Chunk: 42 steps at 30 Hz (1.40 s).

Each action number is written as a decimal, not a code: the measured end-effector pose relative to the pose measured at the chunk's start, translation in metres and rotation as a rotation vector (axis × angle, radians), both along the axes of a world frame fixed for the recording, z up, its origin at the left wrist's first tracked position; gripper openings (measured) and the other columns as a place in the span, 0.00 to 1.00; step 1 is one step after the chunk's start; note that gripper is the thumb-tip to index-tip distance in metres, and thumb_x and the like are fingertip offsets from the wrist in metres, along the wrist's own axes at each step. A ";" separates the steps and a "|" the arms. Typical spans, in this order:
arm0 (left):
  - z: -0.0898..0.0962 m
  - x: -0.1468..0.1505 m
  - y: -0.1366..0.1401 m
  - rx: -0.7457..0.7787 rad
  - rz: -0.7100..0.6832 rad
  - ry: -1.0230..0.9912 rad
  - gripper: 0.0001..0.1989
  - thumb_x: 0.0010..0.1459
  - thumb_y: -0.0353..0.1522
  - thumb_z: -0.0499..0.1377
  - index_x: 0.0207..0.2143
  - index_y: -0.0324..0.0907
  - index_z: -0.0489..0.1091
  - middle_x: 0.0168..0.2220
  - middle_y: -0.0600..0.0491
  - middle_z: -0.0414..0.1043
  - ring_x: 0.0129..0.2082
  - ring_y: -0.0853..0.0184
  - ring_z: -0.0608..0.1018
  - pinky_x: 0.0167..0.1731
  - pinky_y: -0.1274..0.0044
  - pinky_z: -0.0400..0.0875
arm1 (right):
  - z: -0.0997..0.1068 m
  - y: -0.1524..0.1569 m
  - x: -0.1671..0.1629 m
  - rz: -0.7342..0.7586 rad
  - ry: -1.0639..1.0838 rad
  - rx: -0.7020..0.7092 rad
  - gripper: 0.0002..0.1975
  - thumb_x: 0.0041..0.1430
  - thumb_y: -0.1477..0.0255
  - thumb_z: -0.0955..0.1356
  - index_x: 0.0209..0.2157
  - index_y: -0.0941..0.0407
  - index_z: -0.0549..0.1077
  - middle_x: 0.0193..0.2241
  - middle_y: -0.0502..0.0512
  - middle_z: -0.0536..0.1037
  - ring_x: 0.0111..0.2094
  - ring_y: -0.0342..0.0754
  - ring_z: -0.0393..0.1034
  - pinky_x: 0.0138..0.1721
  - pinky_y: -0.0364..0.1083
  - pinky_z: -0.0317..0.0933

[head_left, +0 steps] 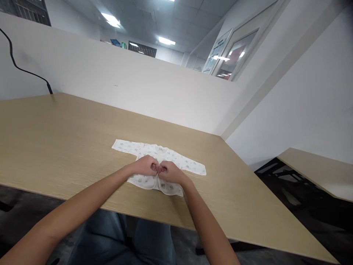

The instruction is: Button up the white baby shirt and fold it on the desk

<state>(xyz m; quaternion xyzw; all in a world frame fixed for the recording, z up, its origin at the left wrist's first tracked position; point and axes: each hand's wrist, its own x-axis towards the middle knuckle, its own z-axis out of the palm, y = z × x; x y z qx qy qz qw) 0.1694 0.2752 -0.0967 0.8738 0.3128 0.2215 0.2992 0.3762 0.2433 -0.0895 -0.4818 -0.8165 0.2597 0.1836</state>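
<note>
A small white baby shirt [146, 149] with a faint print lies spread on the wooden table, its sleeves stretched out to both sides and its neckline facing away from me. My left hand [146, 165] is closed in a pinch on the front opening, about midway down. Right beside it, my right hand [171, 172] pinches the other edge of the same opening, fingertips nearly touching the left ones. Whatever fastener may be between the fingers is hidden. Below the hands, the two lower front corners part slightly at the hem.
The light wooden table [68, 147] reaches back to a white partition [138, 88]. A black cable [24, 70] hangs down at the far left. To the right stands another table [317, 169] beyond a gap. My legs [121, 239] are under the front edge.
</note>
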 end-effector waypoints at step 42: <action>0.003 -0.008 0.008 0.105 -0.162 -0.008 0.04 0.51 0.28 0.63 0.31 0.41 0.79 0.26 0.57 0.72 0.27 0.71 0.72 0.28 0.81 0.60 | 0.008 -0.001 0.004 0.030 0.038 -0.062 0.02 0.50 0.76 0.69 0.28 0.56 0.74 0.27 0.48 0.74 0.29 0.42 0.65 0.32 0.41 0.56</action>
